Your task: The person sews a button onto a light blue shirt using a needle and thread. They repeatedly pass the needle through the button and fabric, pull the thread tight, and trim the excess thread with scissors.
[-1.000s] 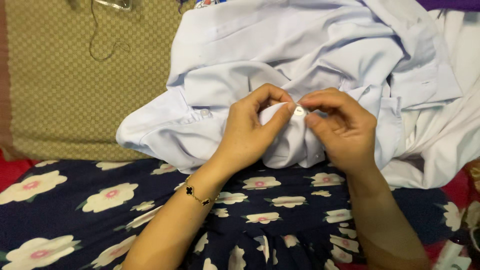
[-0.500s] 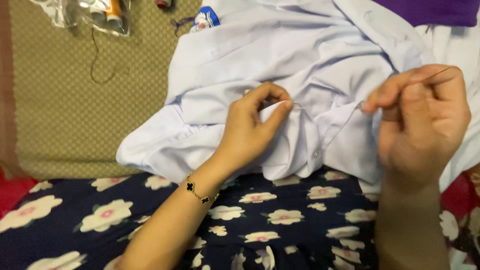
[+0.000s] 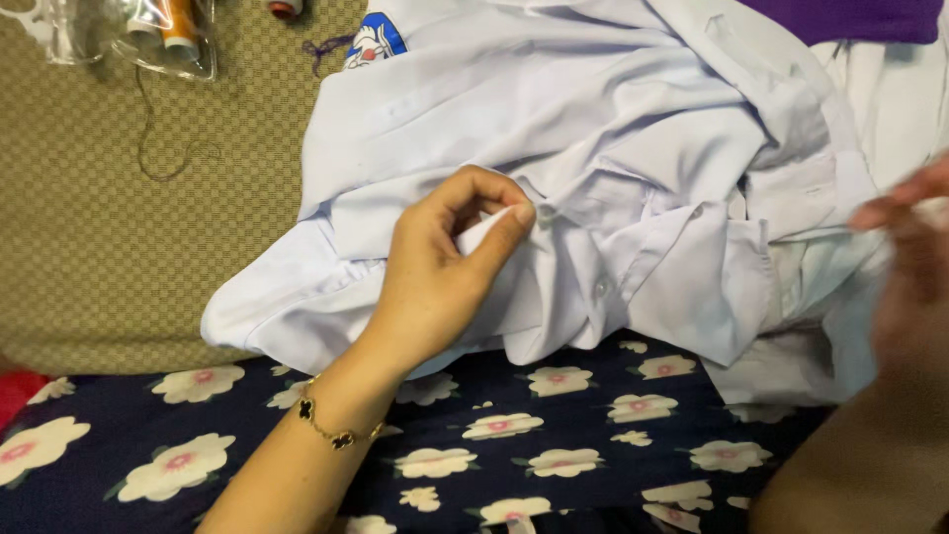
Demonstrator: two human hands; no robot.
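A pale blue shirt (image 3: 593,129) is seen crumpled in a heap across the lap and onto a woven mat (image 3: 109,227), with its lower folds hanging over a dark skirt printed with white flowers (image 3: 474,435). A fold of the shirt's front edge is pinched by the left hand (image 3: 440,272): the thumb and forefinger are closed narrowly on the cloth, and the other fingers (image 3: 465,193) are curled above it. A gold bracelet with dark clover charms (image 3: 331,430) is worn on the left wrist.

The right hand (image 3: 914,267) is raised at the right edge of the view, well apart from the left hand and from the pinched fold. It is heavily blurred. Its thumb and forefinger appear pressed together near the top, but what is held between them, if anything, cannot be told.

A small white button (image 3: 599,289) is seen on the shirt's front strip just to the right of the left hand, and another (image 3: 696,211) lies further up on a fold. A blue and white badge (image 3: 374,40) is sewn on the shirt near the top of the heap.

At the far left corner of the mat a clear plastic bag with thread spools (image 3: 148,30) is laid, and a loose dark thread (image 3: 163,148) trails from it over the mat. One more spool (image 3: 285,9) is seen just beside the bag. A purple cloth (image 3: 850,18) is visible at the top right, behind the shirt.
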